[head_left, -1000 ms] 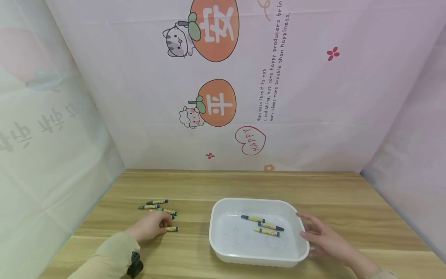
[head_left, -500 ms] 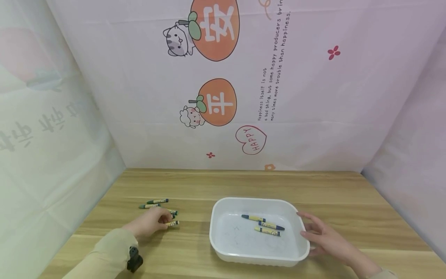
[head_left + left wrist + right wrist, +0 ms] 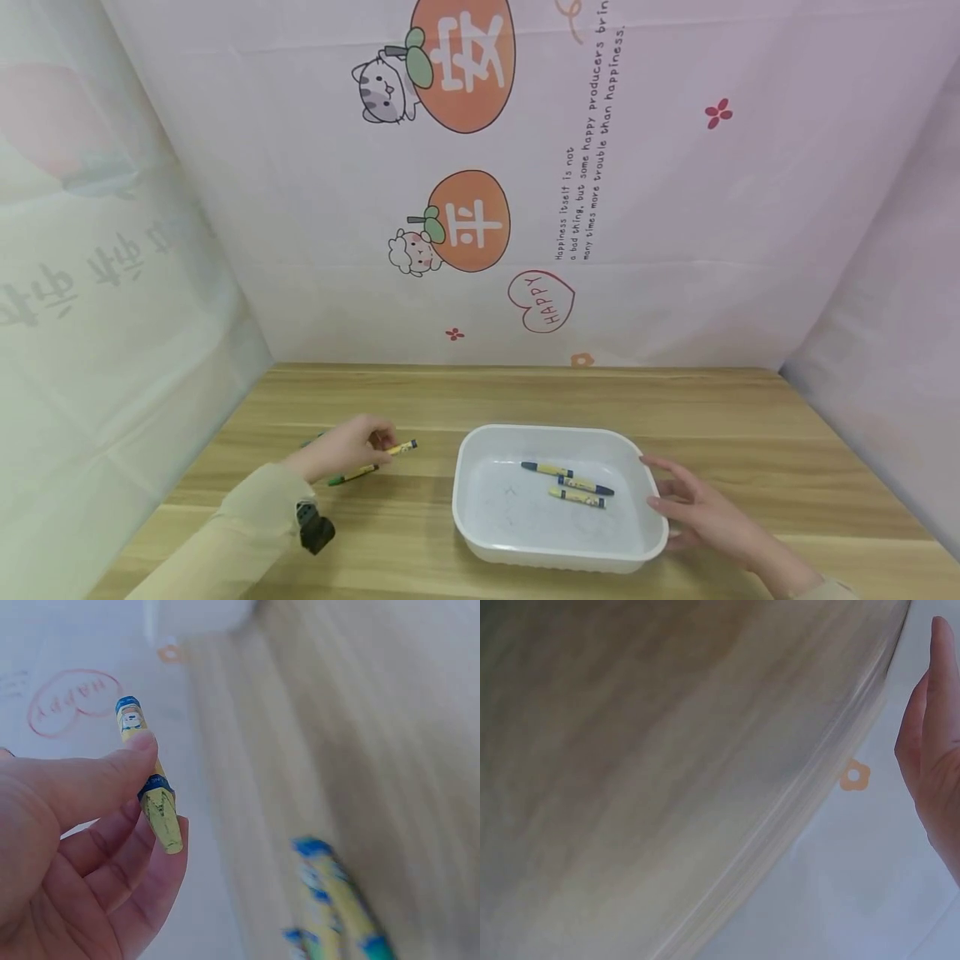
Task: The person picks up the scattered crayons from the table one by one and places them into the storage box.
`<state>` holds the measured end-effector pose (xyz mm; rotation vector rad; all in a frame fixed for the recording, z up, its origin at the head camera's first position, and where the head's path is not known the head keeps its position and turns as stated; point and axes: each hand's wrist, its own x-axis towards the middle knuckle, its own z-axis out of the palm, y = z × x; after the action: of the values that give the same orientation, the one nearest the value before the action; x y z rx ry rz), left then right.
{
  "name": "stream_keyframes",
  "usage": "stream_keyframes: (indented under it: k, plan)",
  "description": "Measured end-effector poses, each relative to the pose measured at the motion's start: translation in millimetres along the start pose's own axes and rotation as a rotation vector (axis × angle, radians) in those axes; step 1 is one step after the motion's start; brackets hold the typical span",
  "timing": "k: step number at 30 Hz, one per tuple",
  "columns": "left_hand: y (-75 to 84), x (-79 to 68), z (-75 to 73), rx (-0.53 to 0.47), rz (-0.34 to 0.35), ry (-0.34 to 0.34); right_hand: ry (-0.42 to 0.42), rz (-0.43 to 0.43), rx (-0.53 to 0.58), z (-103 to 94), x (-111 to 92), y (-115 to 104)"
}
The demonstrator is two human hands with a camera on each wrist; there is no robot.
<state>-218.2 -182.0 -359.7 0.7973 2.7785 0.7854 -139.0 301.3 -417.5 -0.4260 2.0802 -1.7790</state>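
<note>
My left hand [image 3: 347, 446] pinches a crayon [image 3: 402, 448] between thumb and fingers, raised over the left of the table. In the left wrist view this crayon [image 3: 159, 814] has a pale yellow-green tip, dark blue bands and a printed yellow wrapper. Below the hand lie more crayons [image 3: 354, 476], one green-tipped, partly hidden by the hand and sleeve. My right hand [image 3: 697, 508] touches the right rim of a white plastic tray [image 3: 551, 550] with its fingers extended. The right wrist view shows only part of that hand [image 3: 937, 742].
Inside the tray lie three crayons [image 3: 576, 485], two dark-tipped and one pale-tipped. The wooden table [image 3: 420, 396] ends at a white printed cloth [image 3: 645, 317] at the back, with cloth on both sides too. A black device [image 3: 315, 529] sits on the left wrist.
My left hand has picked up the pale-tipped crayon from the table and moved up and right with it. The right hand and tray have stayed in place.
</note>
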Motion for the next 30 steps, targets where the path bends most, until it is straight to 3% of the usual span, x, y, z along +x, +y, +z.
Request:
stream_keyframes:
  k: [4, 11, 19, 24, 30]
  plan:
    - [24.2, 17.6, -2.2, -0.003, 0.036, -0.017, 0.0, 0.004, 0.004, -0.3, 0, 0]
    - [73.0, 50.7, 0.4, 0.013, 0.156, -0.047, -0.003, 0.009, 0.007, -0.1, 1, 1]
    - [122.9, 82.9, 10.5, 0.055, 0.173, -0.129, -0.016, 0.0, 0.02, -0.3, 0, -1]
    - [138.3, 102.3, 28.7, 0.088, 0.15, -0.218, -0.018, -0.011, 0.014, -0.9, 0, -2]
    - [141.1, 118.0, 55.3, 0.125, 0.173, -0.262, -0.023, -0.016, 0.019, -0.9, 0, -1]
